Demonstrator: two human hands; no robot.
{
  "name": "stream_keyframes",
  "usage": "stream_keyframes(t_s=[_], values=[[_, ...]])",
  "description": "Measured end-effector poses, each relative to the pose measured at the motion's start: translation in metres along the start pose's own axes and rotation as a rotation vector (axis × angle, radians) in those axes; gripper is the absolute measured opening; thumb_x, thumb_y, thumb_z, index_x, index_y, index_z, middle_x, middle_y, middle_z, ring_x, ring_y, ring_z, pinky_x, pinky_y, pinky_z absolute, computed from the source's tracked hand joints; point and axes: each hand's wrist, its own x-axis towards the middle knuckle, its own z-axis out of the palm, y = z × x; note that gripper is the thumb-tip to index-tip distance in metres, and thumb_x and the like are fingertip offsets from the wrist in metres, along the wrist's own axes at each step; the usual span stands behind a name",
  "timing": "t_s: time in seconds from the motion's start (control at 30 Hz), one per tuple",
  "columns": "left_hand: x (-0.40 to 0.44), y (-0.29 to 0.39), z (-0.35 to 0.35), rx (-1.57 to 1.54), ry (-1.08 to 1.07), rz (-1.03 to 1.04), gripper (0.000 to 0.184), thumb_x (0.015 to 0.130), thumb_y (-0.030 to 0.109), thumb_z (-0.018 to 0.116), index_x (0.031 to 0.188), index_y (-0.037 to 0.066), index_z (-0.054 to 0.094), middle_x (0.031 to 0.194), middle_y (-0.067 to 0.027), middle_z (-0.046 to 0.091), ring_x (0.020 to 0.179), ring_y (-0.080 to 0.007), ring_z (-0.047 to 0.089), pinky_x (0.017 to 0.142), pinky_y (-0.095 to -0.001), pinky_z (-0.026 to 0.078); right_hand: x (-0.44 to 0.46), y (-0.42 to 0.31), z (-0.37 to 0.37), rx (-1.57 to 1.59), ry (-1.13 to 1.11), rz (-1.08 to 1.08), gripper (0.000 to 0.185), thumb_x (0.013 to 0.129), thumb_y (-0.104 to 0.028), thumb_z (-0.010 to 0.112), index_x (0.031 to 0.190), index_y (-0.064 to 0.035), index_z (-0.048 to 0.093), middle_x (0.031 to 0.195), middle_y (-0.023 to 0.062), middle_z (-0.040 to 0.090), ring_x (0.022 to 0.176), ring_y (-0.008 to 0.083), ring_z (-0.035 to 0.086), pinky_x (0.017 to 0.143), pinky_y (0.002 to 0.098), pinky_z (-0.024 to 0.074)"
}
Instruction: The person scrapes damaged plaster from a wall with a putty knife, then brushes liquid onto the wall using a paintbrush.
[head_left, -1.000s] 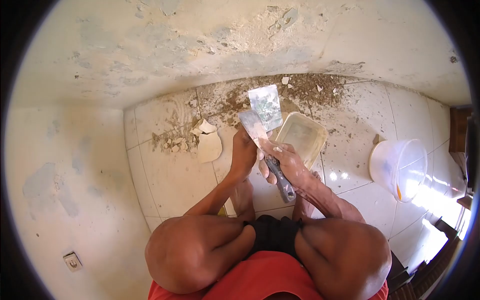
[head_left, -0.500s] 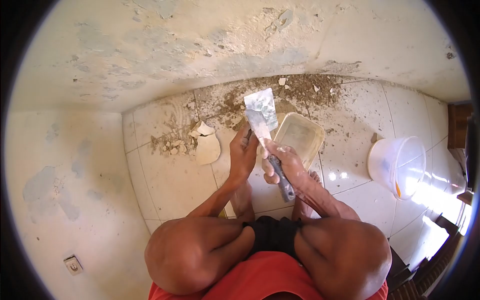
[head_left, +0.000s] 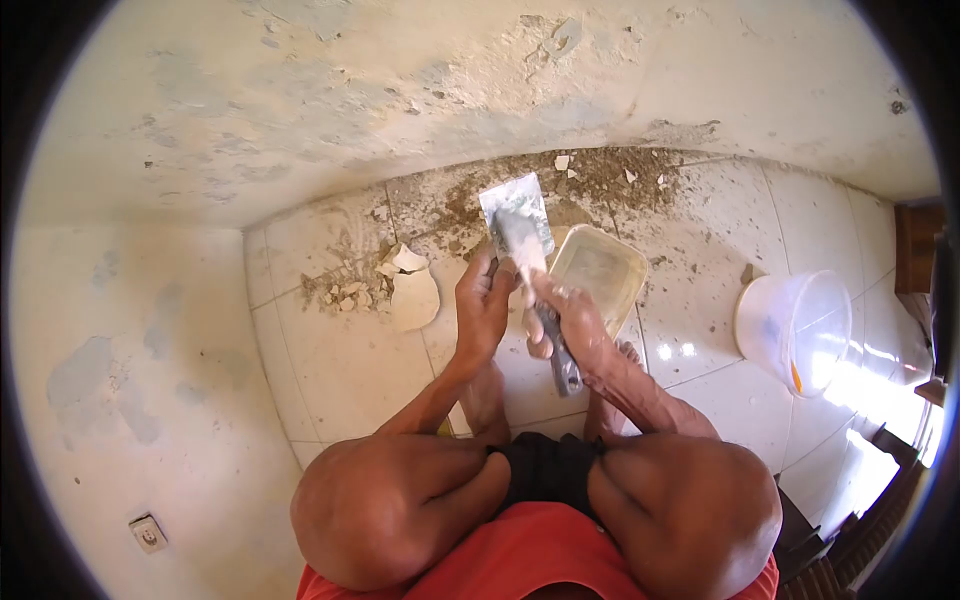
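Observation:
My right hand [head_left: 575, 320] is closed round the dark handle of a putty knife [head_left: 562, 362], its blade pointing up and away from me. The blade lies over a flat metal plate [head_left: 520, 193] smeared with white and grey paste. My left hand [head_left: 482, 310] grips the lower edge of this plate, partly hidden behind the knife. Just behind and right of my right hand, a pale rectangular tub [head_left: 600, 265] sits on the floor with a greyish layer at its bottom.
Broken plaster pieces [head_left: 412, 298] lie left of my hands. Crumbled debris [head_left: 600, 175] runs along the base of the peeling wall [head_left: 400, 90]. A translucent bucket [head_left: 770, 325] stands at right. A socket [head_left: 148, 533] is on the left wall. Dark furniture [head_left: 885, 500] stands lower right.
The putty knife's blade has shifted over the face of the metal plate, slightly blurred by motion. The plate has moved slightly left. Both hands keep their hold.

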Motion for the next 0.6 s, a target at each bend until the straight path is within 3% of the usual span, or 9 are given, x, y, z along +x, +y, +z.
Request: stream_keyframes(t_s=[0.17,0.23,0.37,0.4,0.5,0.53,0.6], values=[[-0.001,0.003,0.004,-0.03,0.01,-0.014,0.032,0.097,-0.001,0.042,0.128,-0.008,0.046,0.116,-0.0132,0.059,0.103,-0.0166,0.06,0.095,-0.0327,0.052,0.018,-0.018,-0.019,0.233,0.068,-0.083,0.031,0.1,-0.034,0.045,0.086,-0.0074,0.053,0.055,0.0021,0.051,0.038,0.0108,0.044,0.034,0.0242,0.0362],[0.001,0.004,0.003,-0.03,0.028,-0.007,0.031,0.098,0.002,0.044,0.128,-0.007,0.048,0.115,-0.0127,0.06,0.103,-0.0164,0.06,0.093,-0.0315,0.051,0.009,-0.017,-0.018,0.148,0.042,-0.138,0.031,0.101,-0.033,0.045,0.088,-0.0066,0.053,0.055,0.0037,0.052,0.038,0.0117,0.046,0.034,0.0248,0.0365],[0.0,0.002,0.002,0.065,0.04,0.034,0.031,0.098,0.005,0.046,0.127,-0.006,0.049,0.113,-0.0122,0.061,0.102,-0.015,0.059,0.09,-0.0304,0.051,-0.003,0.002,0.0,0.005,-0.048,0.006,0.032,0.101,-0.032,0.045,0.088,-0.0046,0.056,0.056,0.0076,0.054,0.04,0.0136,0.049,0.035,0.0251,0.0376],[0.0,-0.001,0.003,0.063,0.038,0.03,0.031,0.098,0.005,0.046,0.127,-0.006,0.049,0.113,-0.0122,0.061,0.102,-0.015,0.059,0.09,-0.0304,0.051,0.0,-0.001,0.001,-0.042,0.015,0.002,0.032,0.101,-0.032,0.046,0.087,-0.0044,0.056,0.056,0.0063,0.053,0.039,0.0128,0.048,0.037,0.0245,0.0387],[0.0,-0.013,0.0,0.151,-0.012,0.099,0.034,0.097,0.0,0.047,0.13,-0.004,0.05,0.103,-0.011,0.065,0.09,-0.0114,0.06,0.082,-0.0263,0.052,0.018,-0.019,-0.015,0.075,0.111,-0.104,0.031,0.101,-0.031,0.046,0.087,-0.005,0.055,0.056,0.0053,0.052,0.039,0.0123,0.047,0.037,0.0249,0.0387],[0.0,-0.016,0.003,0.105,0.042,0.119,0.033,0.096,0.001,0.048,0.129,-0.003,0.052,0.1,-0.0098,0.066,0.088,-0.0105,0.059,0.073,-0.0244,0.05,0.019,-0.023,-0.017,0.286,0.082,-0.131,0.03,0.101,-0.03,0.045,0.086,-0.0054,0.054,0.055,0.0044,0.051,0.039,0.0116,0.045,0.036,0.0252,0.0374],[0.002,-0.016,-0.002,0.15,0.064,0.055,0.033,0.096,0.003,0.05,0.128,-0.003,0.053,0.098,-0.0097,0.067,0.086,-0.01,0.059,0.071,-0.0246,0.049,0.007,-0.024,-0.013,0.225,0.021,-0.085,0.03,0.101,-0.03,0.045,0.086,-0.0054,0.054,0.055,0.0046,0.052,0.039,0.0119,0.045,0.036,0.0253,0.0374]])
